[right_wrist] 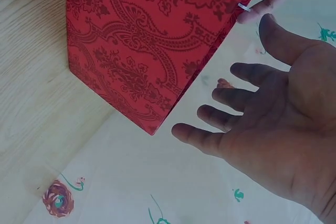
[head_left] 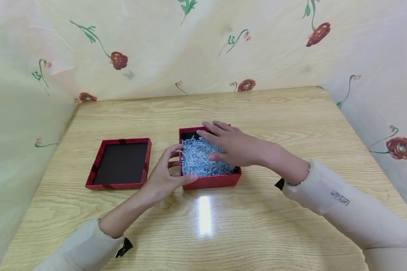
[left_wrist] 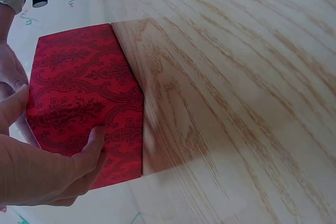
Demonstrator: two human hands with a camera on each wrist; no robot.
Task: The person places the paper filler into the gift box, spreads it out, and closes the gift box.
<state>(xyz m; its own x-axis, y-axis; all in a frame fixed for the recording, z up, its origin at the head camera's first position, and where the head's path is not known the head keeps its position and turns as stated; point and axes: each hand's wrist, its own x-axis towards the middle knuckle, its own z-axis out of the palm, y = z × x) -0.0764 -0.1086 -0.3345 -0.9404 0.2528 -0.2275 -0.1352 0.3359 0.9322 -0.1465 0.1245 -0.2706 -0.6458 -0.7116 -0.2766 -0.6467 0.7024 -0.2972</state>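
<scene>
A red box [head_left: 210,182] with dark patterned sides stands on the table, its top uncovered. Light blue shredded paper [head_left: 200,158] fills much of it, while the black inner wall shows at the back. My left hand [head_left: 166,174] holds the box at its left side, thumb over the front left corner and fingers along the left wall. Above the shreds, my right hand [head_left: 239,145] is spread palm down with fingers extended; the right wrist view shows the palm and separated fingers [right_wrist: 202,139] over the rim. Whether its fingertips touch the paper I cannot tell.
To the left of the box lies a red lid [head_left: 146,171], its black inside facing up. Flower-printed cloth [head_left: 203,45] hangs behind the wood-grain table [head_left: 257,226] and along both sides. A bright light reflection falls on the tabletop in front of the box.
</scene>
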